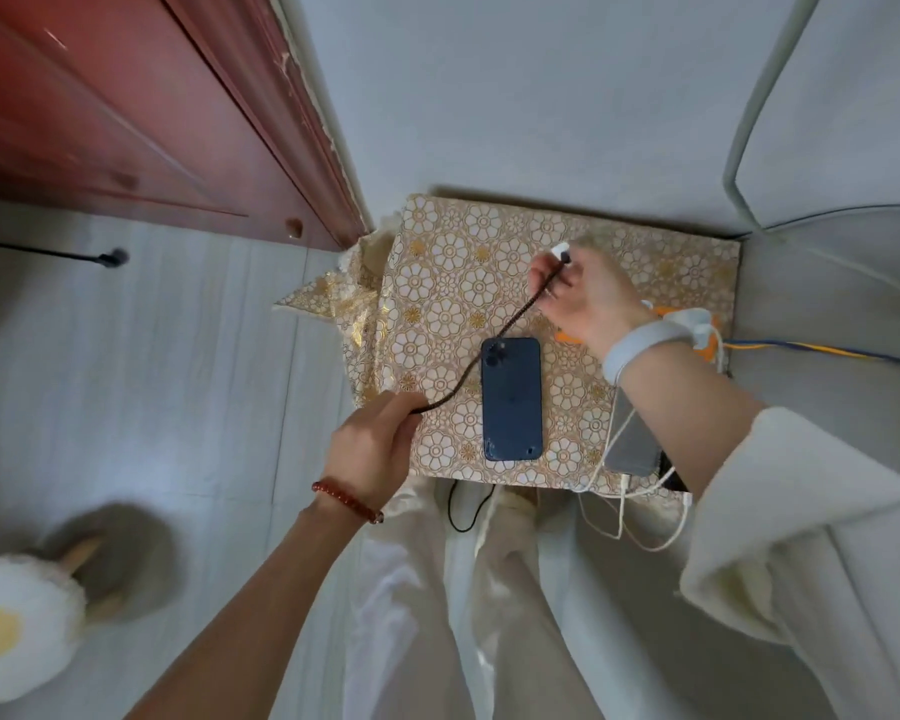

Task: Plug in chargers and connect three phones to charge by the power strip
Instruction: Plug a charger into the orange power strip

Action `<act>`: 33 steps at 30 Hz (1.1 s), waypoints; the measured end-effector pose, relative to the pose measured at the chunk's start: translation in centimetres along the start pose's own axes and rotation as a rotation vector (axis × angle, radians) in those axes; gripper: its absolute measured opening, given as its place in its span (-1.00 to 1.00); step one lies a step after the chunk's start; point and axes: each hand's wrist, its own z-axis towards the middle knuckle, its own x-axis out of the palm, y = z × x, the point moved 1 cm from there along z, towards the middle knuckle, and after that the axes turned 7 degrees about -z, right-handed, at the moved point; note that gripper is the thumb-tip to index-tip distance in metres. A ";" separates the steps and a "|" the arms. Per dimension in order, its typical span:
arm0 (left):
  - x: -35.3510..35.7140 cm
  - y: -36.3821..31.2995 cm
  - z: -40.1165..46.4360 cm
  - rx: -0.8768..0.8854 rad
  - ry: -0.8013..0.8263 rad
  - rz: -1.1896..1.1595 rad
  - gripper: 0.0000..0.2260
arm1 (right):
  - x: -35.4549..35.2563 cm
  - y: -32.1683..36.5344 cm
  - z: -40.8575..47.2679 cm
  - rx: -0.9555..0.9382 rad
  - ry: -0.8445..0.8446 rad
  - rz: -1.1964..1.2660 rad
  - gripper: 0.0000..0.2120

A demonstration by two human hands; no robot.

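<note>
A dark blue phone lies face down on the gold-flowered tablecloth. My right hand holds a white charger plug above the table's far part. A dark braided cable runs from that plug across the phone's top corner into my left hand, closed on it at the table's near left edge. A second, silver phone lies under my right forearm with white cables trailing off the near edge. An orange and white power strip is mostly hidden behind my right wrist.
A red wooden door stands at the upper left, a grey wall behind the table. Blue and yellow wires lead off to the right. A fluffy slipper sits on the pale floor at the lower left. A black cable hangs below the table edge.
</note>
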 end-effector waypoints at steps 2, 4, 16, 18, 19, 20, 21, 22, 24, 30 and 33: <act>-0.8 0.6 -0.8 -0.030 -0.053 0.024 -0.84 | -0.6 0.4 -0.1 0.017 -0.062 -0.157 -0.89; -1.2 1.0 -1.5 -0.081 -0.106 0.029 -0.84 | -1.3 0.2 -0.5 0.000 -0.143 -0.409 -0.87; 3.0 -3.3 -1.7 -0.032 -0.010 -0.037 -0.85 | -5.7 4.6 -1.4 -0.619 -0.303 -2.180 -0.76; 3.8 -3.7 -1.2 -0.049 -0.017 -0.023 -0.87 | -6.2 5.0 -1.1 -0.601 -0.257 -2.231 -0.80; 4.0 -3.7 -1.0 -0.060 -0.021 -0.021 -0.86 | -6.3 5.0 -1.0 -0.593 -0.231 -2.258 -0.81; 4.1 -3.7 -0.8 -0.072 -0.024 -0.024 -0.85 | -6.5 5.0 -0.9 -0.585 -0.203 -2.286 -0.81; 4.2 -3.7 -0.6 -0.079 -0.025 -0.026 -0.85 | -6.5 5.0 -0.8 -0.579 -0.176 -2.320 -0.81; 4.3 -3.7 -0.5 -0.077 -0.023 -0.023 -0.84 | -6.4 5.0 -0.8 -0.577 -0.155 -2.359 -0.80; 4.4 -3.9 -0.4 -0.062 -0.016 -0.011 -0.85 | -6.1 5.0 -0.8 -0.553 -0.125 -2.448 -0.82; 4.3 -4.0 -0.3 -0.056 -0.033 -0.030 -0.85 | -5.1 5.7 -0.4 -0.574 -0.014 -2.499 -0.83; 4.3 -4.1 -0.3 -0.066 -0.055 -0.039 -0.84 | -5.0 6.2 -0.3 -0.531 0.033 -2.528 -0.91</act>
